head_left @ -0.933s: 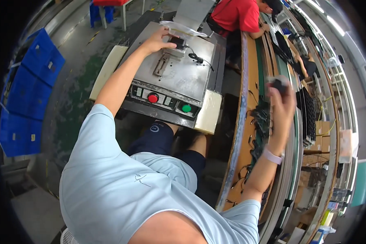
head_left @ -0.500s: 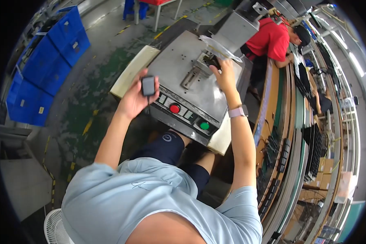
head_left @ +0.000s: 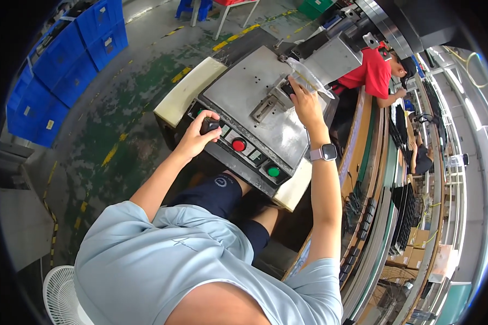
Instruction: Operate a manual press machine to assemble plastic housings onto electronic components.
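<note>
My left hand (head_left: pixel 196 136) is closed around a small black box-shaped block (head_left: pixel 210 126), much like a power adapter. The fingers cover most of it, just over the machine's front left corner. My right hand (head_left: pixel 307 110) reaches over the metal worktop (head_left: pixel 238 84) with its index finger stretched out to a small metal fixture (head_left: pixel 276 101). Something dark sits at the fixture's far end by the fingertip; I cannot make out what it is. Behind the fixture stands a clear bent plastic guard (head_left: pixel 309 78).
The front panel carries a red button (head_left: pixel 239 144) and a green button (head_left: pixel 273 171). A grey machine head (head_left: pixel 333 58) overhangs the back right. Along the right runs a conveyor line (head_left: pixel 382 216) with black blocks; a co-worker in red (head_left: pixel 368 73) leans there. Blue bins (head_left: pixel 54 70) stand left.
My left hand has turned over and closed its fingers round the black block, moving slightly right. My right hand now points its index finger at the fixture. The whole view has shifted a little.
</note>
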A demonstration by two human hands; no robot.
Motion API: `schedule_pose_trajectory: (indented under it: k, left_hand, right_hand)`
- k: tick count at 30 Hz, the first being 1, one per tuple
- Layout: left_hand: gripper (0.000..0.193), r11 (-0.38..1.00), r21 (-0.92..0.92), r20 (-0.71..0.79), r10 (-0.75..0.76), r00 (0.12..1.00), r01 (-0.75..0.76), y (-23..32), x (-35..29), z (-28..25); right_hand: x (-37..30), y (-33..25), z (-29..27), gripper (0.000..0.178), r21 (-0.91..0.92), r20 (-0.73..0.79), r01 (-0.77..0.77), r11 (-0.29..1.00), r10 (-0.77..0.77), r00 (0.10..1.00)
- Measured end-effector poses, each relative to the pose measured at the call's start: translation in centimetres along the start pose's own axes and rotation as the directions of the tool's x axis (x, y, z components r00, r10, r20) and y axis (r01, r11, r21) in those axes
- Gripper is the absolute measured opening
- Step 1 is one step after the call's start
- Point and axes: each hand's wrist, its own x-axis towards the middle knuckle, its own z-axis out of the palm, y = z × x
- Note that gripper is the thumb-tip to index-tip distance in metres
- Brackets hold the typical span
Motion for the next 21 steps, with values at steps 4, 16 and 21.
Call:
schedule_pose_trajectory:
  k: [4,16,21]
  left_hand:
    - [0.031,1.0,0.017,-0.039,0.016,0.999,-0.015,-0.2,-0.6,-1.0]
    - [0.033,0.791,0.56,-0.008,0.299,0.954,-0.244,-1.6,1.3,-3.0]
    - [0.032,0.854,0.489,0.025,0.19,0.981,-0.178,-1.2,2.0,-3.6]
  right_hand:
    - [0.3,-0.1,-0.2,0.054,-0.063,0.032,0.022,0.998,-0.02,0.999]
    - [-3.4,-4.5,-4.7,0.091,-0.16,0.464,-0.207,0.965,0.259,0.847]
    - [-12.9,-10.0,-4.2,0.11,-0.28,0.572,-0.16,0.947,0.298,0.764]
